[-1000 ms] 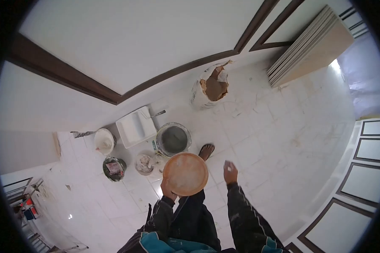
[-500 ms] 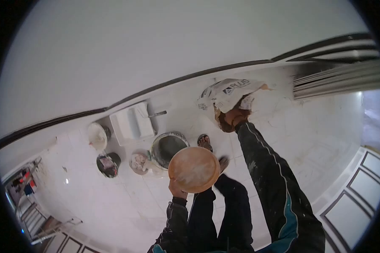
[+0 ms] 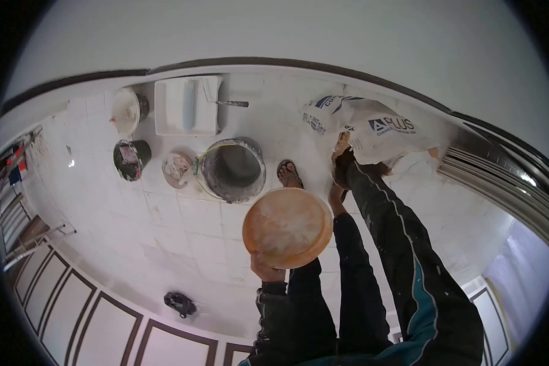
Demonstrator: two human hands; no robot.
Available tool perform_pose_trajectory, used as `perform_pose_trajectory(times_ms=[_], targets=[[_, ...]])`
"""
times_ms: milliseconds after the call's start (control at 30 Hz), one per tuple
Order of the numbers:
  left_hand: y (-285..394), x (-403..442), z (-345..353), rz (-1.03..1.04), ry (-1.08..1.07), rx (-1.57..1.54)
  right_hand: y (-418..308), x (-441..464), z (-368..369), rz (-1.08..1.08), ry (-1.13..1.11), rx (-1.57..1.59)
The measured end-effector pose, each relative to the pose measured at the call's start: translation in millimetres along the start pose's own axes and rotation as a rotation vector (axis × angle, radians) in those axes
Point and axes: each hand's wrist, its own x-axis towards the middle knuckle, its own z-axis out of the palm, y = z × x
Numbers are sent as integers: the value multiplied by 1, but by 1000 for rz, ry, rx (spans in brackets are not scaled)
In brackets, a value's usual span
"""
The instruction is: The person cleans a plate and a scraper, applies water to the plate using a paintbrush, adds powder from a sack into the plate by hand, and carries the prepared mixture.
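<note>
My left hand (image 3: 267, 269) grips the near rim of a round orange basin (image 3: 288, 228), its inside smeared with white. The basin is held above the floor, in front of my legs. My right arm reaches forward to a white paper bag (image 3: 381, 125) printed "A PLUS" that lies on the floor. At the bag's torn brown mouth, my right hand (image 3: 343, 169) is closed on the bunched paper; its fingers are partly hidden. Left of my foot stands a large dark bucket (image 3: 235, 171) with a grey inside.
A white paint tray (image 3: 168, 107) with a roller (image 3: 190, 105) and a dark-handled tool (image 3: 233, 104) lies by the wall. Two smaller buckets (image 3: 127, 113) (image 3: 131, 160) and a tub (image 3: 178, 168) stand left. Stacked panels (image 3: 494, 195) are at right, a black bundle (image 3: 180, 304) behind.
My view has turned, shifting the floor and wall. More of the bag shows now, and its torn flap stands up by my right hand. The basin stays in my left hand.
</note>
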Motion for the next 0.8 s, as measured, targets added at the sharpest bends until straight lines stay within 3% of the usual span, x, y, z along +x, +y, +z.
perform_pose_trajectory(times_ms=[67, 100, 200, 300, 400, 500, 600, 633, 733, 767, 800], targets=[[3, -18, 16, 184, -57, 214, -3, -15, -4, -25, 13, 1], [4, -25, 26, -87, 43, -152, -6, -22, -12, -36, 24, 16], [-17, -42, 26, 215, 40, 297, -1, -41, -6, -57, 43, 18], [-30, -47, 36, -9, 113, -25, 5, -43, -23, -71, 106, 46], [-30, -50, 34, 13, 115, 14, 19, -49, -43, -76, 198, 121], [-24, -41, 30, -281, 130, -426, 32, -60, -65, -78, 286, 215], [-44, -33, 15, -202, -142, -42, 37, -74, -91, -43, 301, 249], [-37, -27, 18, -352, -114, -334, 34, -82, -101, -22, 273, 226], [-37, -14, 28, -505, -100, -707, 15, -104, -148, 82, 55, -83], [-38, -10, 31, -510, -116, -787, 21, -106, -144, 81, 54, -84], [-38, -7, 35, -510, -115, -787, 32, -107, -135, 29, 85, 141]])
